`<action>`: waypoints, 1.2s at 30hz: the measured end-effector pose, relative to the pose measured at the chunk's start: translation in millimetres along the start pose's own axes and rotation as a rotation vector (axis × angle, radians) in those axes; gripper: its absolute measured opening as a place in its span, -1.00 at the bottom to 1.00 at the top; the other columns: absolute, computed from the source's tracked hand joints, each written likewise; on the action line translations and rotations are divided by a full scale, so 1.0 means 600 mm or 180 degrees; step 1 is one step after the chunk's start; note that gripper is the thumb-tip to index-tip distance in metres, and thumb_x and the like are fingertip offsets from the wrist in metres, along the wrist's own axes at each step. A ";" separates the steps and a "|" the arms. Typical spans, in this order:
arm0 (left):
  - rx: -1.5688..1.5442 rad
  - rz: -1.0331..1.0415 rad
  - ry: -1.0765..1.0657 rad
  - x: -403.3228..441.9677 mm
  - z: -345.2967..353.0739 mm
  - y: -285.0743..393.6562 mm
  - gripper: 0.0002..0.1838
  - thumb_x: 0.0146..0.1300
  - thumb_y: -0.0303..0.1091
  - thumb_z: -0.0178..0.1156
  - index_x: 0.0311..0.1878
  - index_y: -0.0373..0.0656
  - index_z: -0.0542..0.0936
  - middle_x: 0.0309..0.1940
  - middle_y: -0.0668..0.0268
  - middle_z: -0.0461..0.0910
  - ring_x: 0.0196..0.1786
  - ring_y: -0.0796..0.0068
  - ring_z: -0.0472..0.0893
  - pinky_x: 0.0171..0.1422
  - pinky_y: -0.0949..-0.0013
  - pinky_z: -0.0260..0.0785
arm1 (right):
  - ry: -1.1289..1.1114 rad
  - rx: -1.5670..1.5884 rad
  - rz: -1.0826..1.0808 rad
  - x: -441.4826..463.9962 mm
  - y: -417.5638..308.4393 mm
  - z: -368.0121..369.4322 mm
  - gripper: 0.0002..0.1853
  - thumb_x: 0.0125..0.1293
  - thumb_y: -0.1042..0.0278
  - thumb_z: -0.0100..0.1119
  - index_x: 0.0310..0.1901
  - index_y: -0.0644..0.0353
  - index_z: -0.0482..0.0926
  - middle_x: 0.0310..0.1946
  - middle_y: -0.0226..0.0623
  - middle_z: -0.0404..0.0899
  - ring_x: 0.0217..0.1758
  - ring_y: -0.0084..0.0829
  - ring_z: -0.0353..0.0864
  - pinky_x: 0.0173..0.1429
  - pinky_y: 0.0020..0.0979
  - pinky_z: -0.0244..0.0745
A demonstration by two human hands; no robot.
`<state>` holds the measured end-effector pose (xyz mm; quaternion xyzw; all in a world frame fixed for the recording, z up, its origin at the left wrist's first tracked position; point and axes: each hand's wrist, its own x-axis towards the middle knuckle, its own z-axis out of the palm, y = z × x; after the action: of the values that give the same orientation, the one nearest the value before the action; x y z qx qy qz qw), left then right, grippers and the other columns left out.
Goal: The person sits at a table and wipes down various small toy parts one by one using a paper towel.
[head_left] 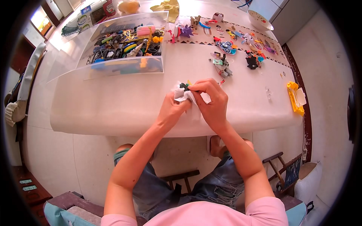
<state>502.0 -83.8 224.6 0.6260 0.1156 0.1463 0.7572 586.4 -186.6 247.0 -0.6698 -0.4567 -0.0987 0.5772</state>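
Observation:
Above the table's front part, my left hand is closed round a crumpled white wipe. A small dark green and black toy piece with a bit of yellow pokes out of the wipe; its exact kind is too small to make out. My right hand pinches the same toy piece from the right, thumb and forefinger together, with part of the wipe below its fingers. Both hands nearly touch each other.
A clear plastic bin full of mixed toys stands at the back left. Small toys, including a blue toy car and a grey mechanism, lie at the back right. A yellow wipes pack sits at the right edge, a bowl behind.

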 end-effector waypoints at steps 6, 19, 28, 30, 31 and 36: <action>-0.0006 -0.0157 0.0073 -0.005 0.014 -0.003 -0.83 0.19 -0.36 -0.01 -0.41 -0.24 0.47 -0.60 0.53 0.35 -0.50 0.77 0.30 -0.47 0.58 0.14 | 0.0097 0.0001 0.0072 0.006 0.001 -0.005 -0.83 -0.05 0.67 0.21 -0.38 0.24 0.52 -0.42 -0.28 0.49 -0.42 -0.46 0.53 -0.37 -0.51 0.46; -0.0007 0.0369 -0.0177 -0.007 0.013 0.009 -0.83 0.21 -0.40 0.10 -0.18 -0.29 0.49 -0.37 0.44 0.52 -0.30 0.70 0.45 -0.24 0.54 0.32 | 0.0256 0.1353 0.0760 0.002 0.004 -0.010 -0.90 0.08 0.64 0.15 -0.33 0.30 0.53 -0.35 -0.33 0.50 -0.27 -0.57 0.50 -0.11 -0.54 0.45; 0.0753 0.0623 -0.0398 -0.006 0.008 0.013 -0.88 0.06 -0.53 0.19 -0.29 -0.26 0.59 -0.47 0.40 0.56 -0.40 0.68 0.47 -0.32 0.51 0.33 | 0.0402 0.2170 0.1073 0.011 0.006 -0.029 -0.89 0.20 0.53 0.08 -0.23 0.26 0.45 -0.31 -0.40 0.49 -0.24 -0.66 0.42 -0.10 -0.58 0.32; 0.0744 0.0513 -0.0339 -0.005 0.007 0.017 -0.85 0.03 -0.54 0.20 -0.28 -0.26 0.59 -0.47 0.39 0.57 -0.41 0.67 0.47 -0.32 0.52 0.33 | 0.0406 0.2218 0.1124 0.009 0.008 -0.031 -0.89 0.21 0.50 0.08 -0.23 0.26 0.45 -0.33 -0.42 0.49 -0.25 -0.67 0.42 -0.12 -0.59 0.31; 0.0747 0.0453 -0.0295 -0.005 0.005 0.020 -0.84 0.02 -0.55 0.21 -0.27 -0.26 0.59 -0.46 0.39 0.57 -0.41 0.67 0.47 -0.32 0.52 0.33 | 0.0400 0.2256 0.1153 0.009 0.008 -0.030 -0.89 0.21 0.49 0.08 -0.22 0.26 0.44 -0.34 -0.42 0.50 -0.26 -0.68 0.42 -0.12 -0.60 0.31; 0.0688 0.0517 -0.0435 -0.002 -0.002 0.023 -0.84 0.02 -0.56 0.21 -0.27 -0.25 0.59 -0.44 0.40 0.57 -0.38 0.67 0.48 -0.29 0.53 0.34 | 0.0341 0.2259 0.1215 0.008 0.003 -0.032 -0.89 0.20 0.49 0.10 -0.24 0.26 0.45 -0.33 -0.42 0.49 -0.27 -0.67 0.42 -0.11 -0.59 0.31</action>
<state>499.2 -80.9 237.9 0.7196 0.0279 0.1509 0.6772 598.4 -200.6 255.1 -0.4957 -0.2991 0.1393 0.8034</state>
